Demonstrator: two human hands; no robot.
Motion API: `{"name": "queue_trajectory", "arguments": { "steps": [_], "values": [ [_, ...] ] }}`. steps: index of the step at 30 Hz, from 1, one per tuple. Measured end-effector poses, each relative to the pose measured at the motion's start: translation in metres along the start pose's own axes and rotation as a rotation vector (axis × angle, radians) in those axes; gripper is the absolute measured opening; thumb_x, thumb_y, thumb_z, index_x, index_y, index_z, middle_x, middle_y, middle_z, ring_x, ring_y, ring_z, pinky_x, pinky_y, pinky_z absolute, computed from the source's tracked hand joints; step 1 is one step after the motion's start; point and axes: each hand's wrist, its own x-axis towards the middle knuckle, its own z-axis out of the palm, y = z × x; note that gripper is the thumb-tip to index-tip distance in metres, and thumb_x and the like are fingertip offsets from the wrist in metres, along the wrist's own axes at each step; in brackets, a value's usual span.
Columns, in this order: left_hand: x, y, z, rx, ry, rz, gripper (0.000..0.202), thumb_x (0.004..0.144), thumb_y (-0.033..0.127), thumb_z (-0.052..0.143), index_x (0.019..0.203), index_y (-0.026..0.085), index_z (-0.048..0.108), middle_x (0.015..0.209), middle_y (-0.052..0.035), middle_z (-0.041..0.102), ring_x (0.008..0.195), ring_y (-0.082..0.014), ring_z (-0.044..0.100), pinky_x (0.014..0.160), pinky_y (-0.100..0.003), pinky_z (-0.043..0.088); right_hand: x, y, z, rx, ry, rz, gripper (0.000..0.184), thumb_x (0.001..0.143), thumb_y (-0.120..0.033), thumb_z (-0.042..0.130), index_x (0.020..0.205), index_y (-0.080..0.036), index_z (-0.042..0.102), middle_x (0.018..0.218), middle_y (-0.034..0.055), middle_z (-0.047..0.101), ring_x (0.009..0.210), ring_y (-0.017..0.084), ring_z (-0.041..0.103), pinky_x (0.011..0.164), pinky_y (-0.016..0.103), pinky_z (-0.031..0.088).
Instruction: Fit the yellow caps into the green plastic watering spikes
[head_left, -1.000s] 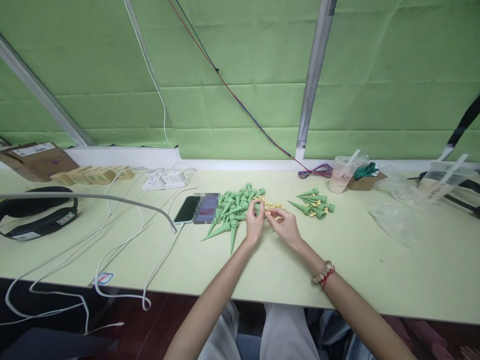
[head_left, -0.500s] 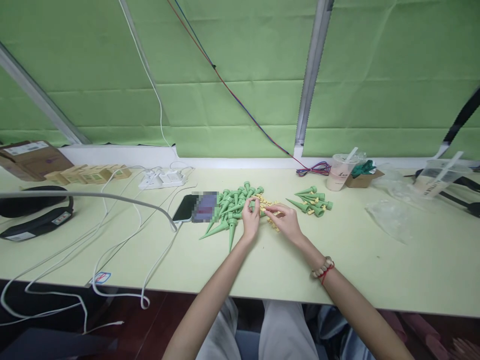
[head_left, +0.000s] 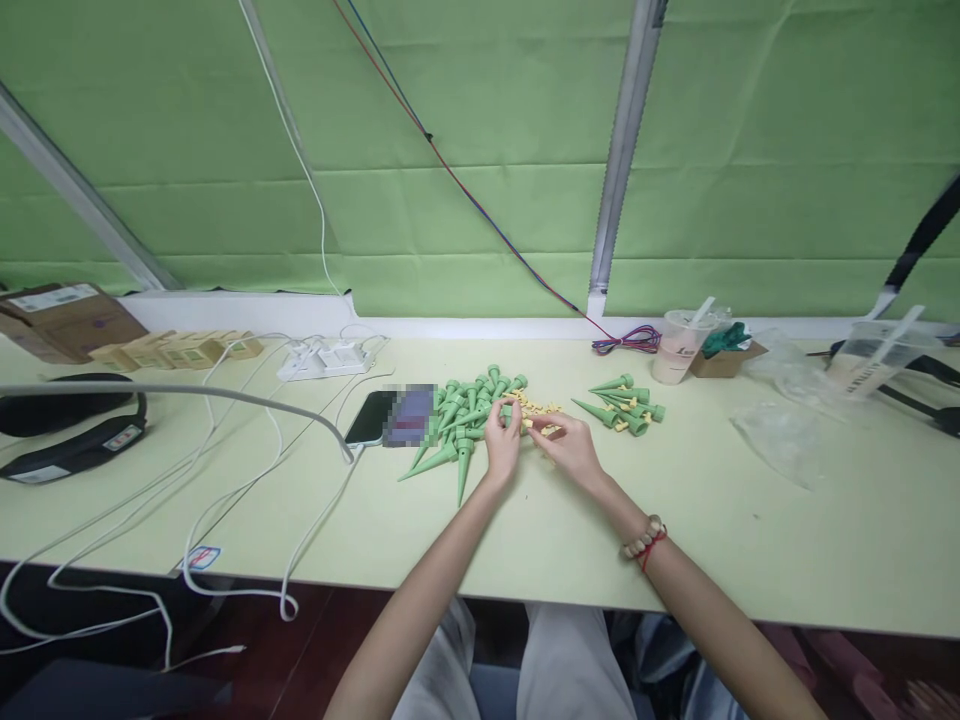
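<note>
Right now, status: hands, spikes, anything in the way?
Left hand pinching a green spike. Right hand at the yellow pieces, grip unclear. Spike pile and phone close left.

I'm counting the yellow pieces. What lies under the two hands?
Small yellow pieces show on the table at the far edge of the left hand and right hand, beside the green cone pile. Anything beneath the palms is covered.

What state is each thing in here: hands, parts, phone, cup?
Left hand: pinching a green cone.
Right hand: pinching a yellow piece.
Cone pile: loose, lying jumbled.
Fitted cones: lying apart, yellow pieces attached.
Phone: lying flat, white cable at its end.
Drink cup: upright, straw in.
</note>
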Motion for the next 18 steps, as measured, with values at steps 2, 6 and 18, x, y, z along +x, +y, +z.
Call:
{"name": "queue_trajectory", "arguments": {
  "steps": [2, 6, 18],
  "values": [
    [-0.001, 0.001, -0.001, 0.021, 0.005, 0.014, 0.025, 0.083, 0.043, 0.049, 0.083, 0.018, 0.051, 0.064, 0.0031, 0.044, 0.05, -0.0077, 0.033, 0.05, -0.021, 0.029, -0.001, 0.001, 0.001, 0.0, 0.004, 0.009, 0.022, 0.071, -0.034, 0.063, 0.08, -0.016, 0.069, 0.079, 0.0081, 0.069, 0.07, 0.018, 0.063, 0.057, 0.027, 0.052],
    [-0.003, 0.002, -0.001, 0.058, -0.012, 0.058, 0.022, 0.083, 0.04, 0.049, 0.084, 0.018, 0.053, 0.07, 0.0019, 0.05, 0.052, -0.0078, 0.035, 0.051, -0.021, 0.031, -0.003, 0.0, 0.004, -0.022, -0.028, 0.012, 0.028, 0.079, -0.04, 0.054, 0.07, -0.016, 0.065, 0.07, 0.0064, 0.067, 0.063, 0.016, 0.061, 0.053, 0.025, 0.048],
    [-0.003, 0.003, -0.001, 0.074, -0.043, 0.107, 0.029, 0.084, 0.044, 0.044, 0.084, 0.018, 0.056, 0.071, -0.0004, 0.055, 0.051, -0.0087, 0.042, 0.052, -0.022, 0.035, -0.008, -0.006, -0.007, -0.405, -0.201, -0.147, 0.032, 0.093, -0.04, 0.03, 0.078, -0.02, 0.05, 0.078, 0.0016, 0.057, 0.066, 0.013, 0.052, 0.06, 0.024, 0.037]
  ]
}}
